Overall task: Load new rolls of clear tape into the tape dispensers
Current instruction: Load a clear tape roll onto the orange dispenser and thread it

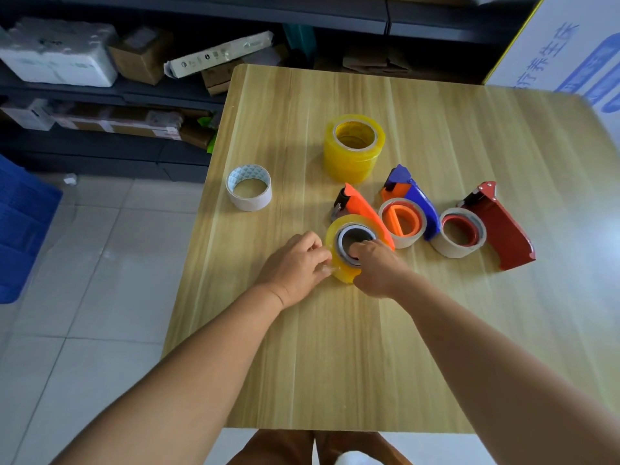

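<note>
A yellowish clear tape roll sits on the orange dispenser near the middle of the wooden table. My left hand pinches the roll's loose tape end at its left side. My right hand grips the roll's near edge, fingers hooked into its core. To the right stand a blue-and-orange dispenser and a dark red dispenser, each holding a bare cardboard core. A stack of yellowish clear tape rolls stands farther back.
An empty white cardboard core stands near the table's left edge. Dark shelves with boxes and packages run along the back. A blue crate sits on the tiled floor at left. A white printed carton stands at back right.
</note>
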`<state>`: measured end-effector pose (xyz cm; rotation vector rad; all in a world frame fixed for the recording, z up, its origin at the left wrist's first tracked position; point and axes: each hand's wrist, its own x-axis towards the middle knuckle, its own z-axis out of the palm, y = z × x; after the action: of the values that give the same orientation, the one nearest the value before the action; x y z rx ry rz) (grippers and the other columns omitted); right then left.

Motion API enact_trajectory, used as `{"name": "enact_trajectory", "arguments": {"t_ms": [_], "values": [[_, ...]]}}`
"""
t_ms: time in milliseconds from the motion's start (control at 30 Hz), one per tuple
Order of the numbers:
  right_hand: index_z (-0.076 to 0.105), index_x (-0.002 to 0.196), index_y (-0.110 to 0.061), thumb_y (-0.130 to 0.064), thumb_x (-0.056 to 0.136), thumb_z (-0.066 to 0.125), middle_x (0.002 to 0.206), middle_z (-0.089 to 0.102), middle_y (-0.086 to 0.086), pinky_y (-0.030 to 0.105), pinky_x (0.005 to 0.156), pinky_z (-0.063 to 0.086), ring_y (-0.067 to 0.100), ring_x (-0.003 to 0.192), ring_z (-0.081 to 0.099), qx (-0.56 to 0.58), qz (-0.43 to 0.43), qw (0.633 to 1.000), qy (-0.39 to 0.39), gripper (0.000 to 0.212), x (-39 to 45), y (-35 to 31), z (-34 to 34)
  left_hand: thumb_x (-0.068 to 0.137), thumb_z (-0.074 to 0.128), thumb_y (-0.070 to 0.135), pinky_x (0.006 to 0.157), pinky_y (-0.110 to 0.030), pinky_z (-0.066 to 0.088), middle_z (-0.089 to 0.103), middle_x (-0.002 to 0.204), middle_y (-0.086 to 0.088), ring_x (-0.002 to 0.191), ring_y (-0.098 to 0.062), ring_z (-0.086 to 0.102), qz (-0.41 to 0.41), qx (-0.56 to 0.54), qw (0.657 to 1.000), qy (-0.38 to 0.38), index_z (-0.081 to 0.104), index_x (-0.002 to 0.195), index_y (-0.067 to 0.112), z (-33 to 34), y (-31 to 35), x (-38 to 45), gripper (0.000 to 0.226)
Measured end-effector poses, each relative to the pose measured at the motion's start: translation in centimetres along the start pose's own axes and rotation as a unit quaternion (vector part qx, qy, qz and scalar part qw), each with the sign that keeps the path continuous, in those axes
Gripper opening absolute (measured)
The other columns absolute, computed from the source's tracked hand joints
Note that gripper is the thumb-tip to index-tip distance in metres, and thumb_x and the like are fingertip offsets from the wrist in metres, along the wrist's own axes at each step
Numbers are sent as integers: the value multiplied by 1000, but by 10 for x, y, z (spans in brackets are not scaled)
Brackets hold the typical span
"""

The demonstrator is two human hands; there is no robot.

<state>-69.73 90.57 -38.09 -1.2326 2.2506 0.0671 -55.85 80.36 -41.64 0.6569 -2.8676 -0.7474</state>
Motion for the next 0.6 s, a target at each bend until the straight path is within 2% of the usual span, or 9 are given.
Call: {"name": "enact_trajectory", "arguments": {"t_ms": [67, 133, 233, 333, 400, 500, 600], "values": [[55, 126, -15, -9, 82, 65, 120, 57, 5, 30, 91, 49, 22, 114, 52, 5, -5, 1000, -9, 45, 0, 2, -2, 90, 61, 26, 74, -29, 47, 51, 98, 6, 91, -12, 52, -19, -83, 996, 31, 69, 94, 16, -1, -2, 1, 14], [52, 129, -15, -13, 84, 65, 122, 56, 4, 28, 87, 48, 22, 112, 53, 39, -9, 999, -19, 46, 0, 4, -7, 88, 61, 19, 77, -26, 50, 54, 95, 7, 83, -13, 58, -78, -193, 975, 82, 71, 85, 16, -2, 2, 5, 11], [52, 125, -13, -21, 88, 64, 113, 56, 5, 29, 77, 47, 22, 101, 56, 86, -19, 996, -19, 40, -2, 6, -19, 86, 59, 14, 79, -22, 50, 65, 93, 6, 83, -11, 63, -179, -335, 914, 143, 70, 76, 24, -9, 12, 15, 18], [50, 123, -18, -25, 88, 64, 117, 55, 6, 32, 82, 50, 23, 103, 57, 81, -29, 994, -63, 39, -5, 12, -26, 89, 55, 18, 83, -31, 53, 71, 89, 3, 90, -14, 65, -228, -464, 832, 202, 68, 80, 27, -29, 15, 25, 17], [48, 126, -21, -26, 88, 65, 122, 53, 3, 31, 85, 49, 22, 108, 55, 92, -32, 992, -80, 43, -8, 15, -27, 94, 52, 17, 80, -33, 53, 69, 89, 3, 90, -16, 66, -218, -487, 825, 185, 66, 84, 24, -42, 15, 32, 17], [45, 131, -22, -26, 87, 66, 126, 49, 3, 31, 87, 47, 23, 113, 52, 123, -22, 988, -87, 49, -8, 13, -29, 97, 47, 16, 69, -34, 53, 65, 86, 0, 74, -20, 67, -210, -515, 818, 147, 60, 86, 20, -50, 22, 37, 18], [43, 133, -21, -40, 82, 70, 124, 50, 0, 35, 93, 48, 20, 113, 52, 229, 13, 972, -55, 61, -5, 6, -29, 99, 43, 16, 61, -31, 51, 63, 88, -5, 68, -19, 67, -215, -528, 814, 115, 58, 89, 15, -53, 26, 38, 18]]}}
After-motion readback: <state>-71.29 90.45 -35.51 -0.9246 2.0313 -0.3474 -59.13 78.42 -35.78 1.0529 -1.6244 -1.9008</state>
